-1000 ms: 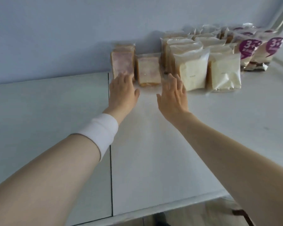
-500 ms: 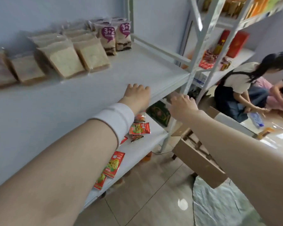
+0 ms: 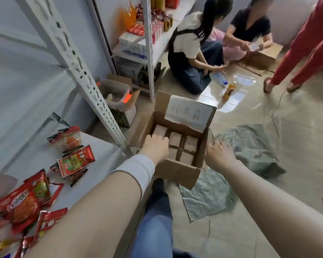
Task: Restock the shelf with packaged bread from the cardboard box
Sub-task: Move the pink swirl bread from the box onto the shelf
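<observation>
An open cardboard box stands on the floor below me, with several packaged breads lying in rows inside. My left hand, with a white wristband behind it, hovers over the box's left side, fingers relaxed and holding nothing. My right hand is by the box's right wall, fingers spread and empty. A white paper label is stuck on the raised far flap. The bread shelf is out of view.
A white shelf at lower left carries red snack packets. A slotted white upright rises beside the box. Grey-green cloth lies on the floor right of the box. Two people crouch at the back by another shelf; red-trousered legs stand far right.
Both hands left the bread on the upper shelf and came down to the cardboard box on the floor. My view swung right and down from the shelf to the box.
</observation>
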### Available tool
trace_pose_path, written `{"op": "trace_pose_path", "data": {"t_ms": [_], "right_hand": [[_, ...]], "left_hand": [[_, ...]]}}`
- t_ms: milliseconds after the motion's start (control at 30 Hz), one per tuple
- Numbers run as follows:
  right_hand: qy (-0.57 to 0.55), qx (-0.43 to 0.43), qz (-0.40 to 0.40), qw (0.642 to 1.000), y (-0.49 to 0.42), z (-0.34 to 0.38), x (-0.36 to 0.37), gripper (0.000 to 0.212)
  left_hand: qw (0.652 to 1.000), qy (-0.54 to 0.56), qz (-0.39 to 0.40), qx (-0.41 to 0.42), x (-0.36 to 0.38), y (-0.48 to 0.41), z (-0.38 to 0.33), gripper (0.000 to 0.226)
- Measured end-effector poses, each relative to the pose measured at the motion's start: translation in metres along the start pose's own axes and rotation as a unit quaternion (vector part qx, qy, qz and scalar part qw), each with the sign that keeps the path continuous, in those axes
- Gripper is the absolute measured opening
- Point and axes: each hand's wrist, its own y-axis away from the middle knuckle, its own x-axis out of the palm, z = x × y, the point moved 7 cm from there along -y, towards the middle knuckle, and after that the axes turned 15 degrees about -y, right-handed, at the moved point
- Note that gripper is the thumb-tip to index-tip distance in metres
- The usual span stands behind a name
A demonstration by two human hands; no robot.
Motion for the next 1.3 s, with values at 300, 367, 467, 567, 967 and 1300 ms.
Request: {"op": "trace_pose_path", "data": {"t_ms": [300, 367, 467, 567, 967, 1300], "right_hand": [[-0.113, 0.074, 0.142, 0.981, -0.119, -0.01, 0.106, 0.035], [-0.192, 0.104, 0.166, 0.962, -0.153, -0.007, 0.141, 0.041], [-0.331, 0.162, 0.181, 0.912, -0.214, -0.004, 0.197, 0.046], [-0.429, 0.203, 0.17, 0.863, -0.288, 0.0, 0.261, 0.048], [-0.433, 0.355, -0.018, 0.828, -0.392, 0.0, 0.328, 0.063], [-0.663, 0.339, 0.019, 0.667, -0.365, -0.017, 0.302, 0.048]], "left_hand": [[0.978, 0.143, 0.154, 0.006, 0.109, -0.166, 0.014, 0.044], [0.962, 0.196, 0.187, -0.031, 0.147, -0.206, 0.019, 0.051], [0.93, 0.283, 0.206, -0.114, 0.207, -0.271, 0.027, 0.06], [0.912, 0.326, 0.176, -0.174, 0.272, -0.343, 0.029, 0.065], [0.877, 0.382, 0.035, -0.291, 0.331, -0.395, 0.026, 0.082], [0.809, 0.524, 0.058, -0.26, 0.297, -0.379, 0.037, 0.065]]}}
